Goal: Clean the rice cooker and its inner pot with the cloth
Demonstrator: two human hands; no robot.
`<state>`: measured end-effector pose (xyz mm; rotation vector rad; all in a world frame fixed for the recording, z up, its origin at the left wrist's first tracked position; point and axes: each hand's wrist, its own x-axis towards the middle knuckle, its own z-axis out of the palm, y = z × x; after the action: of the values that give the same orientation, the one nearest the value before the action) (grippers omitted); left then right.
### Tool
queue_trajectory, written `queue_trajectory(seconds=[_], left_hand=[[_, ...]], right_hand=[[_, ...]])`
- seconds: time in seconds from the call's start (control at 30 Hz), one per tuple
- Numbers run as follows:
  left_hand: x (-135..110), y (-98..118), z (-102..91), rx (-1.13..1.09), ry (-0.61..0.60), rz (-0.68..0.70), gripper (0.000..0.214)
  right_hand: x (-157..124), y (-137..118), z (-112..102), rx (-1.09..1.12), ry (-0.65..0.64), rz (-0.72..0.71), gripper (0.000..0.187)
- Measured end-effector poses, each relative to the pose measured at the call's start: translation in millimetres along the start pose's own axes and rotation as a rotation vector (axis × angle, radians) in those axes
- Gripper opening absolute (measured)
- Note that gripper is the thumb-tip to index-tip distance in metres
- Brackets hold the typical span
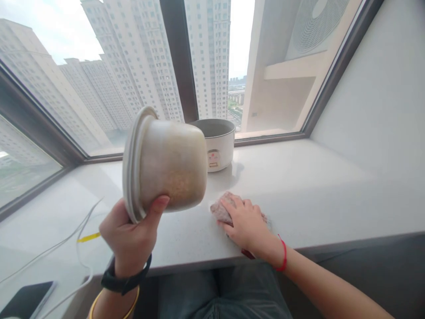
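Note:
My left hand (134,237) grips a metal rice cooker inner pot (172,164) by its rim, thumb against the outside wall. The pot is tipped on its side above the sill, its rim to the left and its stained base to the right; its inside faces away from me. Fingers curled, my right hand (247,223) is closed over a crumpled pinkish-brown cloth (222,208) resting on the white sill. Behind the pot stands the white rice cooker body (221,150), upright and without a lid, partly covered by the pot.
A white cable (63,241) with a yellow tag (89,238) runs along the left of the windowsill (299,186). At the lower left corner lies a dark phone (28,299). Window panes with a dark frame (181,57) rise behind the sill, and a white wall (375,97) bounds the right.

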<state>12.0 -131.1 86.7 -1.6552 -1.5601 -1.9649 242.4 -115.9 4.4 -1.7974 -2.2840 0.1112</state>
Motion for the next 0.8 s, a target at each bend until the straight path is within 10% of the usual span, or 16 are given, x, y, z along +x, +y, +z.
queue_trajectory(seconds=[0.13, 0.3, 0.5, 0.63, 0.8], left_hand=[[-1.1, 17.1, 16.0, 0.018, -0.209, 0.341, 0.039], [8.5, 21.8, 19.4, 0.006, -0.567, 0.696, 0.019], [18.5, 22.0, 7.7, 0.217, -0.888, 0.979, 0.022], [5.8, 34.6, 21.5, 0.192, -1.021, 1.095, 0.026], [-9.2, 44.8, 53.1, 0.065, -0.878, 1.230, 0.027]], right_hand=[[8.7, -20.2, 6.1, 0.135, 0.001, -0.029, 0.071], [14.9, -13.1, -3.6, 0.752, 0.080, -0.179, 0.031], [4.3, 59.7, -36.1, 1.803, 0.288, 0.268, 0.037], [-6.6, 79.1, -66.2, 1.765, 0.192, 0.343, 0.047], [-24.3, 82.7, -88.2, 1.689, 0.298, 0.533, 0.045]])
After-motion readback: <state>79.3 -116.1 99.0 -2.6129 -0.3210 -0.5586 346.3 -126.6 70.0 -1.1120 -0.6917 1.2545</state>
